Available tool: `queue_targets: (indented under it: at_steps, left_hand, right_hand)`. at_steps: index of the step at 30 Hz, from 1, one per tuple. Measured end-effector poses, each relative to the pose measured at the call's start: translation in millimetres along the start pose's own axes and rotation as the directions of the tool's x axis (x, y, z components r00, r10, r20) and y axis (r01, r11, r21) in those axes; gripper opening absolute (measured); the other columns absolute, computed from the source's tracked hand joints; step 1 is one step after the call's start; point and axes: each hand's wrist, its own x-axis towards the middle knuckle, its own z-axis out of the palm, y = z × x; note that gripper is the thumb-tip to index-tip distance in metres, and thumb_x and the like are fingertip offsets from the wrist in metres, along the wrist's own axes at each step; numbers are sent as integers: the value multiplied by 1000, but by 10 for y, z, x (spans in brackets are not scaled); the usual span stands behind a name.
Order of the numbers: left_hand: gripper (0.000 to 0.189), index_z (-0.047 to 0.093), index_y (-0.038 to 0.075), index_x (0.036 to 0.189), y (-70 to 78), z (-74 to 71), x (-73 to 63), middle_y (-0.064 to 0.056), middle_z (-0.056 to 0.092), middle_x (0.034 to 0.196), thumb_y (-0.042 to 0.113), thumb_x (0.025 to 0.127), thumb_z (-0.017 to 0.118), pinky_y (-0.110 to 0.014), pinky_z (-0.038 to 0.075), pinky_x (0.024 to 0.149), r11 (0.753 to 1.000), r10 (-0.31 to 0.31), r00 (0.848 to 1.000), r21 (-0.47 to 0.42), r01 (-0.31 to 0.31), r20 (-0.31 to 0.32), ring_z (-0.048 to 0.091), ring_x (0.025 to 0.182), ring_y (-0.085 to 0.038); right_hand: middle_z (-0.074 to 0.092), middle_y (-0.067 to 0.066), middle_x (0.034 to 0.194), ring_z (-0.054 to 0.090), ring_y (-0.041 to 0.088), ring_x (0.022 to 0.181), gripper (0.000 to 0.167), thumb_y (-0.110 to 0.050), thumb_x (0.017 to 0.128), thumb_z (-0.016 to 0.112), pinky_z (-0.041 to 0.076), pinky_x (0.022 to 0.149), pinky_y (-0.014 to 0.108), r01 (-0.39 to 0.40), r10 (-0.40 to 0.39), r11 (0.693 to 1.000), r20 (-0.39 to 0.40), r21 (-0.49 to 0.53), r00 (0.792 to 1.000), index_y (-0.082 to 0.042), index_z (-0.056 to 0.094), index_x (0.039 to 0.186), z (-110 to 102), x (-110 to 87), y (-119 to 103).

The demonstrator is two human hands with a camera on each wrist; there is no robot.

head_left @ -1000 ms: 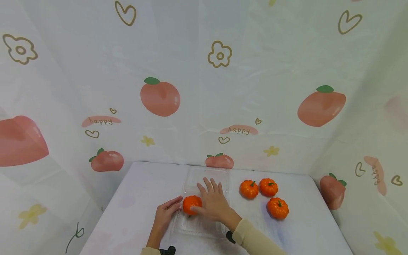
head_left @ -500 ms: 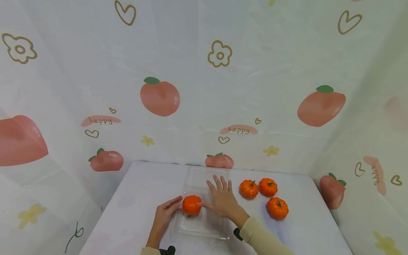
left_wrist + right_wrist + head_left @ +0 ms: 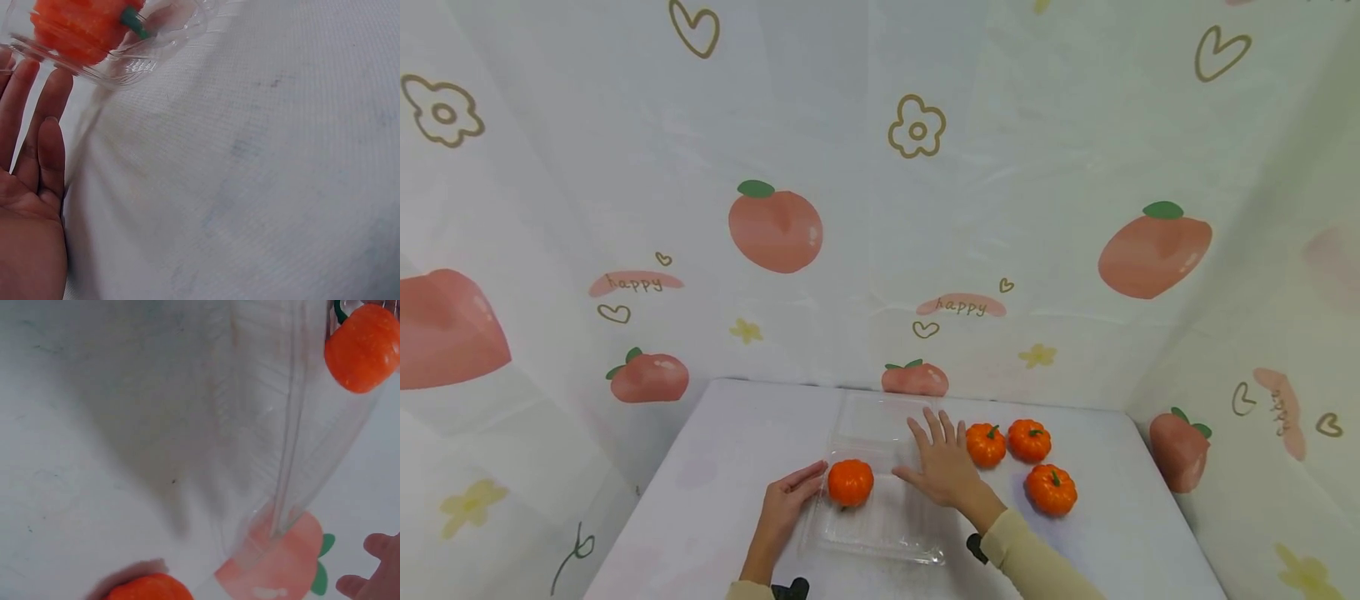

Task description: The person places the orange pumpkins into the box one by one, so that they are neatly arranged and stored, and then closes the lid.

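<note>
A small orange pumpkin (image 3: 850, 482) with a green stem (image 3: 134, 22) sits in the left part of a clear plastic clamshell box (image 3: 887, 529), whose lid (image 3: 876, 417) lies folded back. At the box's left side is my left hand (image 3: 784, 504); its extended fingertips (image 3: 60, 81) are right at the rim in the left wrist view. My right hand (image 3: 951, 468) hovers with spread fingers over the box's right edge, holding nothing. Only parts of its fingers show at the lower right of the right wrist view. Closest to it is another pumpkin (image 3: 987, 446), partly overlapped by the fingertips.
Two more pumpkins, one at the back (image 3: 1029, 440) and one nearer (image 3: 1052, 490), stand on the right of the white-covered table (image 3: 722, 467). A white cloth backdrop (image 3: 850, 333) printed with peaches encloses the table at the back and sides.
My right hand has moved off the boxed pumpkin and rightward, toward the loose pumpkins, with fingers spread. The pumpkin stays in the box, and my left hand has stayed at its side.
</note>
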Motion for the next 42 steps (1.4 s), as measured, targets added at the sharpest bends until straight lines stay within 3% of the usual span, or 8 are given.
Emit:
queue_targets:
  at_steps: [12, 19, 25, 35, 42]
  left_hand:
    - [39, 70, 1, 128, 11, -4, 6, -14, 70, 132, 18, 93, 75, -12, 56, 88, 997, -19, 1000, -74, 20, 17, 68, 105, 8]
    - [41, 70, 2, 128, 12, -21, -6, -11, 72, 130, 24, 93, 75, -13, 57, 89, 999, -7, 1000, -39, 7, 19, 68, 109, 5]
    - [41, 71, 3, 127, 1, -17, 4, -12, 71, 131, 23, 92, 75, -12, 56, 88, 999, -6, 1000, -48, 8, 27, 68, 111, 4]
    - [41, 71, 5, 128, -39, -24, 15, -10, 72, 130, 25, 92, 76, -12, 56, 89, 999, -19, 999, -41, 20, 26, 67, 109, 8]
    - [41, 71, 7, 128, -28, -19, 21, -8, 72, 130, 27, 92, 76, -12, 55, 91, 999, -26, 999, -34, 27, 30, 67, 109, 8]
  right_hand:
    - [30, 23, 165, 24, 50, 152, 84, -63, 93, 59, 16, 122, 74, -88, 90, 995, -41, 56, 995, -11, 40, 155, 5, -71, 292]
    - [34, 26, 160, 29, 53, 147, 81, -58, 91, 65, 19, 119, 76, -89, 96, 994, -109, 63, 989, -8, 44, 151, 54, -91, 515]
    - [36, 27, 158, 32, 54, 145, 77, -54, 92, 66, 21, 118, 76, -133, 135, 991, -110, 26, 985, -7, 46, 150, 77, -121, 662]
    - [34, 29, 158, 33, 55, 143, 82, -49, 88, 75, 27, 119, 72, -182, 187, 982, -113, 56, 976, -6, 45, 150, 110, -191, 776]
    - [35, 32, 155, 35, 58, 140, 82, -41, 83, 83, 33, 114, 73, -213, 226, 972, -158, 94, 961, -4, 47, 147, 125, -218, 847]
